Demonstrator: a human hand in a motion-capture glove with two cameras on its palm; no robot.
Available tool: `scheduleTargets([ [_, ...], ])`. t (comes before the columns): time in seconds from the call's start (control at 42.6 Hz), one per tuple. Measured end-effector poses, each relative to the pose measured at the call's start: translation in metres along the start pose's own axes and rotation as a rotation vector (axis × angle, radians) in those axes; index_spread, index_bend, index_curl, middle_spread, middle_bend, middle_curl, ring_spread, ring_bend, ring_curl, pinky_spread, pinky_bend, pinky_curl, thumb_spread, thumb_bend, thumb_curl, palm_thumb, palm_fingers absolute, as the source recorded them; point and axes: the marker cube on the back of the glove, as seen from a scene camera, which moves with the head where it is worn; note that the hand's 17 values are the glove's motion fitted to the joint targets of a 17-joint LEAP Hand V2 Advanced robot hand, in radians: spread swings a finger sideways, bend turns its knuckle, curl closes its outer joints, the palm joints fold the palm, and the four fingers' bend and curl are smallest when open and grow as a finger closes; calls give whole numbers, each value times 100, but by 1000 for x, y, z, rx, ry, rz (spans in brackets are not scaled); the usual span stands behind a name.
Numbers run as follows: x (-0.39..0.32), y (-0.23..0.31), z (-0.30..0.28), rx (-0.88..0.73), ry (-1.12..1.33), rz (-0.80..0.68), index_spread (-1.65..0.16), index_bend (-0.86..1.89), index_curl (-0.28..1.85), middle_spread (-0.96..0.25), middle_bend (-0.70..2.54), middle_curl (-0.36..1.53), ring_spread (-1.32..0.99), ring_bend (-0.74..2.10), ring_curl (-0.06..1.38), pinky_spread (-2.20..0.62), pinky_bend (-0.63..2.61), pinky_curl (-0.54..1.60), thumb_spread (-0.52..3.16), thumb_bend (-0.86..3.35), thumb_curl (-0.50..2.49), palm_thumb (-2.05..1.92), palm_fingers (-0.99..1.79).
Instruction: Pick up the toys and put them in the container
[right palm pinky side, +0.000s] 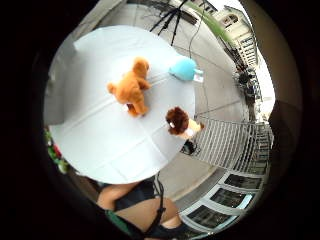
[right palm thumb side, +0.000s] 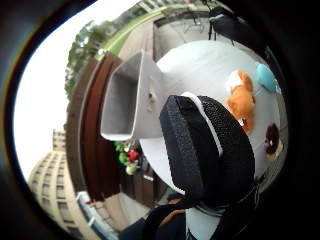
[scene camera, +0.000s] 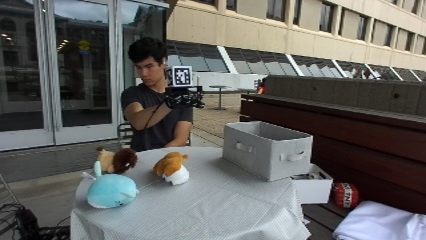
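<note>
Three plush toys lie on the round white-clothed table: a teal one at the near left edge, a brown-haired one behind it, and an orange and white one near the middle. The grey fabric container stands at the table's right side, open at the top. My gloved right hand is raised at chest height well above the table, fingers relaxed and holding nothing. From the palm I look down on the orange toy, teal toy, brown-haired toy and the container.
A smaller white box sits on the bench beside the table, with a red item and a white cloth near it. A dark wooden wall runs behind the container.
</note>
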Motion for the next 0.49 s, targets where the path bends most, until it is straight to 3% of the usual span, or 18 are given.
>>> scheduleTargets([
  [0.164, -8, -5, -5, -5, -14, 6, -21, 30, 13, -7, 25, 11, -15, 14, 1, -5, 40, 14, 91, -3, 0, -5, 5],
  [0.329, -7, -15, -4, 7, -16, 5, -26, 27, 18, -8, 25, 16, -19, 17, 4, -6, 45, 20, 118, -4, 2, -6, 0],
  [0.446, -14, -15, -3, -40, 18, 253, -27, 24, 21, -9, 24, 19, -21, 18, 6, -6, 47, 22, 127, -4, 3, -7, -2],
  [0.493, -13, -10, -2, -40, 28, 221, -28, 23, 22, -9, 24, 20, -21, 18, 7, -6, 47, 23, 129, -5, 4, -8, -2],
])
